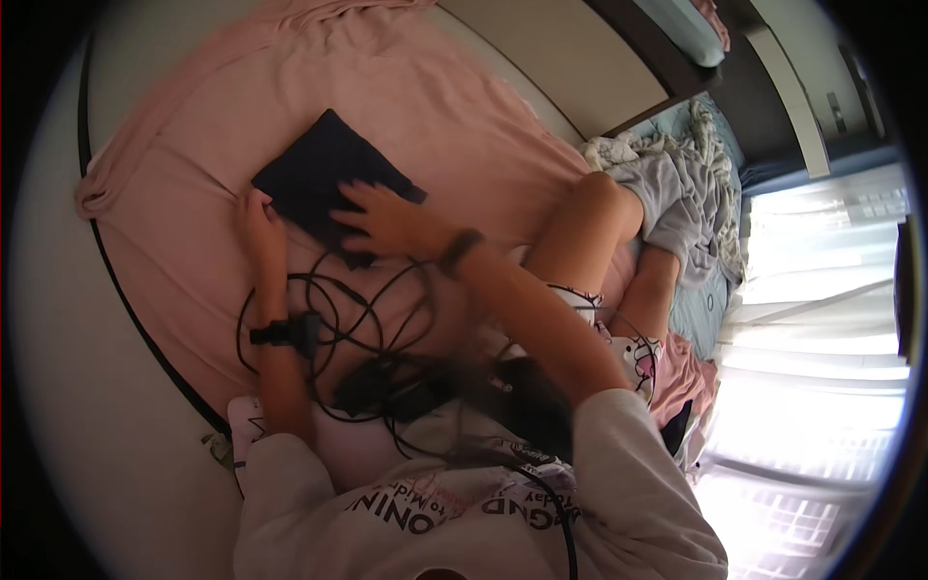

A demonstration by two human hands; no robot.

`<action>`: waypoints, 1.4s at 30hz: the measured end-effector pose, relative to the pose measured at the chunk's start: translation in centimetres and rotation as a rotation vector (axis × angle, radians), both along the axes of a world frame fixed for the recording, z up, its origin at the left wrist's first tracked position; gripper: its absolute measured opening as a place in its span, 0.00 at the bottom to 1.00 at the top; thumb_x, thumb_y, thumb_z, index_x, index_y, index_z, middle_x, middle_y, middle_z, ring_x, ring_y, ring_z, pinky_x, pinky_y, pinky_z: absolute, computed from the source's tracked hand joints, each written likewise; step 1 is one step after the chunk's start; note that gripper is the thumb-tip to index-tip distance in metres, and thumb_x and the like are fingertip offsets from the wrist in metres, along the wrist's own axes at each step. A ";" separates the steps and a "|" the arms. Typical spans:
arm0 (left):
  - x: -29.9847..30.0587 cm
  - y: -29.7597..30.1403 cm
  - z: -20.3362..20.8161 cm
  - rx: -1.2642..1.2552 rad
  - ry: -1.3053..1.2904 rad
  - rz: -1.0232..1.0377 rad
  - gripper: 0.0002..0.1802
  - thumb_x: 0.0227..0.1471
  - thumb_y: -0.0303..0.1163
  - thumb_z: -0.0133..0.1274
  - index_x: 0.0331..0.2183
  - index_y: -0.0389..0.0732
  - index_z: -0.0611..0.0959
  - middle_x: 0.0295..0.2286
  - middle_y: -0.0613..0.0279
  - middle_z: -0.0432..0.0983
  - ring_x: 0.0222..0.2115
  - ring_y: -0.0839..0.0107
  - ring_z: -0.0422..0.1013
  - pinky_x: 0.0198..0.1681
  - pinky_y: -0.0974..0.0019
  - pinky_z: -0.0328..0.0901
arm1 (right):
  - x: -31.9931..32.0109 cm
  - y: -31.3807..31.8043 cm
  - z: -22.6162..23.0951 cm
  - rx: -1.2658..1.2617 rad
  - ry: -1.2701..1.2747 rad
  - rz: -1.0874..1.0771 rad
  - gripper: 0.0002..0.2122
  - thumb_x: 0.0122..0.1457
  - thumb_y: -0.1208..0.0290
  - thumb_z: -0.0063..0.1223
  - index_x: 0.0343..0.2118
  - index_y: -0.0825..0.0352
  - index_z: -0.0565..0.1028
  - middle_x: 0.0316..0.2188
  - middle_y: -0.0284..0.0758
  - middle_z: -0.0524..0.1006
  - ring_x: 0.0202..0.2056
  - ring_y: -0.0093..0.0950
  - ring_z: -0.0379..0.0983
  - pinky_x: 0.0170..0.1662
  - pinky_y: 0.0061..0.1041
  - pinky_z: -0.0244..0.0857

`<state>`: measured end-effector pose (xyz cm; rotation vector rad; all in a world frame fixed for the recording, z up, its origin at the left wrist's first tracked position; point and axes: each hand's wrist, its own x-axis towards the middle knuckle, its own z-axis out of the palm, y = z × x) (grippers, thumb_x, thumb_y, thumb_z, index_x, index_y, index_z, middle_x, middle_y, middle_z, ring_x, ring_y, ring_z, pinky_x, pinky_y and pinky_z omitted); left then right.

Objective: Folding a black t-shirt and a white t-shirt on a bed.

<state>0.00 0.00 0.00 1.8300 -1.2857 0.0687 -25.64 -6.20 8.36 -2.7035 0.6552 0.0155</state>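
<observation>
A folded dark navy cloth, perhaps a garment, lies flat on the pink blanket in front of me. My right hand rests palm down on its near right part, fingers spread. At the cloth's left corner, my left hand has its fingers curled in, closed on the edge. The cloth's near edge is partly hidden under my right hand. A dark band circles my right wrist, and a black strapped device sits on my left wrist.
Black cable lies in loose loops between my forearms, running to dark objects in my lap. My bare legs extend right. A grey patterned blanket is bunched beyond them. A white curtain hangs at right; a pale panel borders the far side.
</observation>
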 end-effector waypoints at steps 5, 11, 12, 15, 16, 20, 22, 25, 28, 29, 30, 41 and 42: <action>0.0 -0.2 -1.1 0.030 -0.026 0.062 0.09 0.54 0.18 0.52 0.39 0.38 0.78 0.39 0.47 0.77 0.40 0.50 0.74 0.45 0.52 0.68 | -10.5 7.9 9.2 0.323 0.247 0.003 0.21 0.68 0.59 0.47 0.58 0.66 0.73 0.46 0.52 0.80 0.51 0.46 0.76 0.54 0.43 0.69; -6.0 -0.8 4.1 0.286 -0.095 -0.102 0.06 0.59 0.28 0.52 0.38 0.36 0.80 0.33 0.43 0.80 0.38 0.39 0.76 0.42 0.47 0.71 | -29.7 27.7 22.8 -0.155 -0.246 -0.516 0.19 0.65 0.68 0.55 0.56 0.68 0.74 0.43 0.48 0.80 0.45 0.47 0.78 0.49 0.42 0.72; -6.5 -0.1 5.0 0.391 -0.238 -0.163 0.10 0.59 0.33 0.53 0.37 0.35 0.81 0.33 0.40 0.81 0.38 0.38 0.76 0.42 0.45 0.71 | -32.0 32.2 25.0 -0.105 -0.252 -0.766 0.19 0.62 0.71 0.58 0.57 0.67 0.75 0.51 0.47 0.79 0.50 0.45 0.76 0.54 0.40 0.70; -8.2 0.5 4.8 0.683 -0.539 -0.347 0.26 0.61 0.49 0.47 0.39 0.35 0.86 0.40 0.35 0.80 0.43 0.36 0.76 0.49 0.40 0.69 | -42.2 44.8 24.1 -0.345 -0.326 -1.356 0.20 0.63 0.74 0.60 0.58 0.66 0.75 0.51 0.40 0.80 0.53 0.38 0.76 0.57 0.33 0.67; -8.4 0.8 4.4 0.731 -0.571 -0.404 0.28 0.62 0.49 0.45 0.41 0.33 0.86 0.42 0.34 0.80 0.44 0.36 0.76 0.51 0.40 0.68 | -44.2 48.4 23.8 -0.249 -0.424 -1.639 0.19 0.64 0.74 0.58 0.58 0.68 0.75 0.48 0.39 0.81 0.49 0.36 0.78 0.55 0.30 0.68; -7.6 -1.1 3.1 0.852 -0.784 -0.543 0.28 0.60 0.49 0.46 0.43 0.33 0.86 0.43 0.36 0.80 0.46 0.39 0.76 0.50 0.43 0.70 | -46.3 61.7 22.1 -0.662 -0.442 -2.074 0.13 0.67 0.71 0.56 0.49 0.72 0.80 0.40 0.37 0.83 0.42 0.28 0.79 0.48 0.28 0.72; -10.1 -0.9 5.5 0.876 -0.895 -0.582 0.27 0.60 0.48 0.46 0.41 0.33 0.86 0.41 0.37 0.81 0.44 0.39 0.77 0.48 0.43 0.70 | -42.3 66.6 24.7 -0.761 -0.794 -2.131 0.12 0.68 0.69 0.54 0.47 0.72 0.81 0.35 0.36 0.83 0.38 0.27 0.80 0.46 0.25 0.72; -14.2 2.2 6.5 0.895 -0.999 -0.707 0.26 0.60 0.46 0.46 0.39 0.33 0.87 0.38 0.39 0.82 0.41 0.39 0.78 0.45 0.43 0.71 | -42.1 70.1 26.7 -0.986 -0.891 -2.138 0.12 0.68 0.69 0.53 0.45 0.73 0.81 0.32 0.36 0.82 0.36 0.25 0.79 0.45 0.24 0.70; -16.7 7.0 7.8 0.851 -1.281 -0.880 0.22 0.57 0.42 0.48 0.31 0.35 0.88 0.32 0.41 0.83 0.34 0.42 0.80 0.38 0.47 0.73 | -45.8 67.9 24.2 -1.052 -0.903 -2.200 0.13 0.67 0.68 0.51 0.46 0.73 0.80 0.31 0.34 0.82 0.33 0.24 0.77 0.43 0.25 0.69; -17.2 8.4 8.6 0.866 -1.289 -0.866 0.22 0.57 0.42 0.48 0.31 0.35 0.88 0.32 0.41 0.83 0.34 0.42 0.80 0.38 0.47 0.73 | -48.7 66.5 21.5 -0.921 -1.022 -2.279 0.14 0.67 0.66 0.50 0.47 0.70 0.80 0.33 0.39 0.82 0.34 0.29 0.77 0.44 0.28 0.70; -19.0 8.9 9.7 0.808 -1.296 -0.931 0.21 0.57 0.42 0.48 0.30 0.35 0.88 0.31 0.41 0.83 0.33 0.42 0.80 0.37 0.47 0.73 | -54.4 68.1 15.0 -0.978 -0.720 -2.324 0.15 0.65 0.62 0.52 0.48 0.66 0.80 0.34 0.45 0.82 0.38 0.37 0.79 0.46 0.33 0.70; -27.2 12.5 25.4 0.396 -1.034 -1.040 0.18 0.55 0.32 0.47 0.44 0.43 0.87 0.34 0.42 0.81 0.36 0.43 0.77 0.41 0.47 0.71 | -52.2 59.2 7.7 -0.411 0.338 -2.737 0.18 0.60 0.56 0.63 0.47 0.62 0.77 0.43 0.47 0.81 0.46 0.46 0.80 0.47 0.45 0.74; -28.6 13.3 27.1 0.357 -0.967 -1.128 0.19 0.55 0.30 0.47 0.46 0.44 0.86 0.33 0.43 0.81 0.36 0.44 0.76 0.41 0.46 0.70 | -52.4 59.1 9.0 -0.503 0.252 -2.693 0.16 0.59 0.57 0.63 0.45 0.63 0.79 0.41 0.47 0.82 0.45 0.45 0.80 0.46 0.43 0.74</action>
